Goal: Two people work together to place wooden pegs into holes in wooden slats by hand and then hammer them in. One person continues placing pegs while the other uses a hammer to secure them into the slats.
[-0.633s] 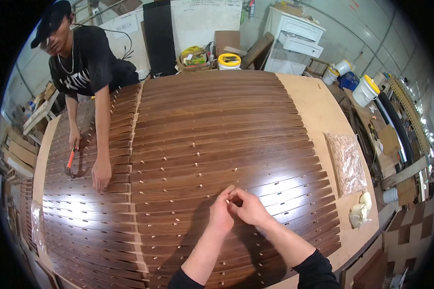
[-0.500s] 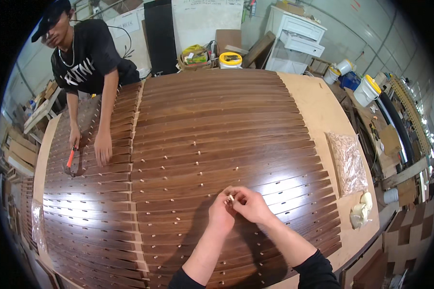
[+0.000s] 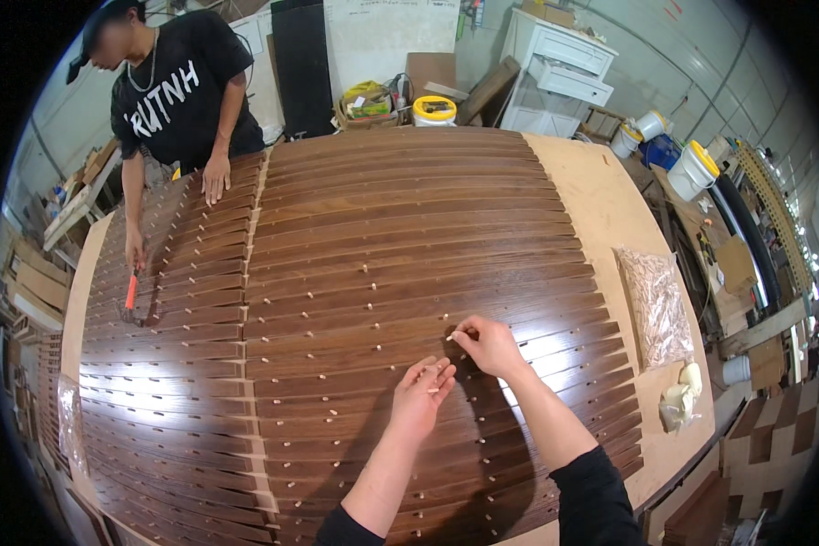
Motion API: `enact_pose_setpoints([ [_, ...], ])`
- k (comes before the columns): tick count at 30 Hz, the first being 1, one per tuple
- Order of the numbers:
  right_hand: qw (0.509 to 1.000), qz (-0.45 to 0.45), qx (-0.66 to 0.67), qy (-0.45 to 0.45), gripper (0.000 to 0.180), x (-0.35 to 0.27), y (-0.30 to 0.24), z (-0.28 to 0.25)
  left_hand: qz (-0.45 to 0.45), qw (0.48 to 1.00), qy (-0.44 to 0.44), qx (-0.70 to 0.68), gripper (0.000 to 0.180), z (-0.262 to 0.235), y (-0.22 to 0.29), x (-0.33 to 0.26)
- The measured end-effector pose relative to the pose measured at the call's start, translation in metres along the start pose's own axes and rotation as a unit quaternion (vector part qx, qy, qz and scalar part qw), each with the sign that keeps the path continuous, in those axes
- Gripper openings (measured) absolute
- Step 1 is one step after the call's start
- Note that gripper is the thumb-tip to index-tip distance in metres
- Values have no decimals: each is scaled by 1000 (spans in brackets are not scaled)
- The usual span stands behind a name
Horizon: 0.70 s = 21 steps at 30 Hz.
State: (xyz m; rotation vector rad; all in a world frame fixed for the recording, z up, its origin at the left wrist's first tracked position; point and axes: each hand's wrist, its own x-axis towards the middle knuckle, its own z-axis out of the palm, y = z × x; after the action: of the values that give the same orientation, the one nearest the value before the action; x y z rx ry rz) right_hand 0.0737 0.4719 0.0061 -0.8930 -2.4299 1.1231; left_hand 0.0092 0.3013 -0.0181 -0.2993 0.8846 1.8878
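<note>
Right grip (image 3: 490, 348): is pinching nearly closed on one wooden dowel (image 3: 450, 338)
Dowel's lie: is jutting from the fingertips toward the desk's (image 3: 578, 173) left edge, over brown slats (image 3: 400, 218); tilt unclear
Left grip (image 3: 416, 399): is curling loosely around spare dowels (image 3: 433, 390), nearer the near edge
Dowel bag (image 3: 653, 305): is resting along the right edge

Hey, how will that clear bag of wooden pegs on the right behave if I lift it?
The bag will probably sag and shift, since its crinkled plastic holds loose pegs. It may feel fairly heavy, looking well filled. Rolling seems unlikely, as it lies flat on the pale board.
</note>
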Motion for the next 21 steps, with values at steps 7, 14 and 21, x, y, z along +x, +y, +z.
enact_pose_setpoints([
  [7,963,-122,-233,-64,17,14,-12,-1,22,996,-6,91,19,2,22,-8],
  [14,922,-145,-340,-112,20,15,-22,7,66,984,-9,165,23,14,73,14],
  [21,991,-119,-50,27,20,-4,24,14,64,967,0,246,29,19,96,46],
])
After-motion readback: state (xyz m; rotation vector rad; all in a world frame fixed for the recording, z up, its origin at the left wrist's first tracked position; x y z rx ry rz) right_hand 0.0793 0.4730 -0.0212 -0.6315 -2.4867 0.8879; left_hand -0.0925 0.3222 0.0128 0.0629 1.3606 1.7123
